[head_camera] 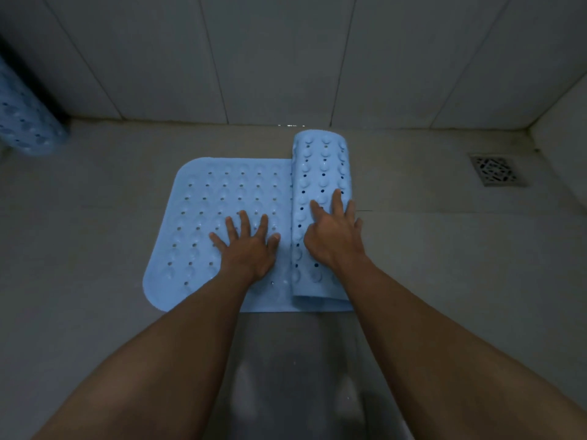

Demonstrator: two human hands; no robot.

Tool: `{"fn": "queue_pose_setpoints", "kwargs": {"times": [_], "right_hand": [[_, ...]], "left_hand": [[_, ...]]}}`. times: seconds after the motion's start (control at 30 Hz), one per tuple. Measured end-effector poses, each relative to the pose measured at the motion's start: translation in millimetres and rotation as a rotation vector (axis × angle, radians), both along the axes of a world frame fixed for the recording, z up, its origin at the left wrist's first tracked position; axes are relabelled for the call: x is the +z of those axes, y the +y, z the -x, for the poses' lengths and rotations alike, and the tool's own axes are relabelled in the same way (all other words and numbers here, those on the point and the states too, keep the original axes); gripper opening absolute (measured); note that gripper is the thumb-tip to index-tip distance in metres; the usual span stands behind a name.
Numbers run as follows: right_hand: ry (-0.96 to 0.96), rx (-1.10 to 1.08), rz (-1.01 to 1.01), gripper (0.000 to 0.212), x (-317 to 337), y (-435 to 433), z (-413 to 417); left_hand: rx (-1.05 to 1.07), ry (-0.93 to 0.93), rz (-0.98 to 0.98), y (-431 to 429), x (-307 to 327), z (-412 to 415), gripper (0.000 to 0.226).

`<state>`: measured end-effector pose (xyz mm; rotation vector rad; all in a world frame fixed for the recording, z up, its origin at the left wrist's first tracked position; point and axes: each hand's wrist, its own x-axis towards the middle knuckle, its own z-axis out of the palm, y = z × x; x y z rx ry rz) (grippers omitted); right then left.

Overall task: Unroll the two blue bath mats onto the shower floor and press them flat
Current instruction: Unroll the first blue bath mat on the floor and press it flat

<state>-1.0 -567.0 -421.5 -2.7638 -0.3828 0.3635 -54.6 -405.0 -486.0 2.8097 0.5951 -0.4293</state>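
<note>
Overhead, head view: I see one blue bath mat [219, 217] half unrolled on the grey shower floor [95, 233], its rolled part [320, 173] lying along the right side. Left hand [247, 246] rests palm down on the flat part, fingers spread, grasping nothing. Right hand [333, 233] lies on top of the roll, fingers loosely extended. Second rolled mat [25, 122] stands at far left against the tiled wall [254, 58]. Floor drain [495, 171] sits well apart, right.
</note>
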Motion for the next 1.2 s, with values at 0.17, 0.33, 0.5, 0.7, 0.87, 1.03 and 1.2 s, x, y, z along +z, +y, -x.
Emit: {"fn": "queue_pose_setpoints", "kwargs": {"times": [0.17,0.33,0.5,0.7,0.87,1.03,1.2], "right_hand": [[0.032,-0.034,0.044,0.081,-1.6,-29.0,-7.3],[0.052,-0.072,0.039,0.074,-2.0,-51.6,-5.6],[0.115,-0.042,0.065,0.062,7.2,-65.3,2.2],[0.203,-0.041,0.17,0.084,8.7,-88.4,8.7],[0.178,-0.063,0.222,0.083,-0.8,-78.7,12.7],[0.108,-0.091,0.238,0.083,-8.5,-80.3,5.5],[0.069,-0.073,0.202,0.086,-23.5,-115.8,0.4]], "left_hand": [[0.026,0.034,-0.038,-13.6,-2.1,-4.1,0.075],[-0.076,0.013,-0.028,-38.7,3.9,-7.8,0.059],[-0.074,0.012,-0.004,-43.9,-0.8,-0.4,0.057],[-0.036,0.0,0.003,-57.0,-4.9,-1.8,0.075],[-0.05,0.03,-0.003,-59.7,1.6,-10.1,0.065],[-0.128,0.015,0.027,-81.4,3.4,-17.3,0.059],[-0.079,0.018,-0.002,-91.5,-3.3,-17.0,0.071]]}}
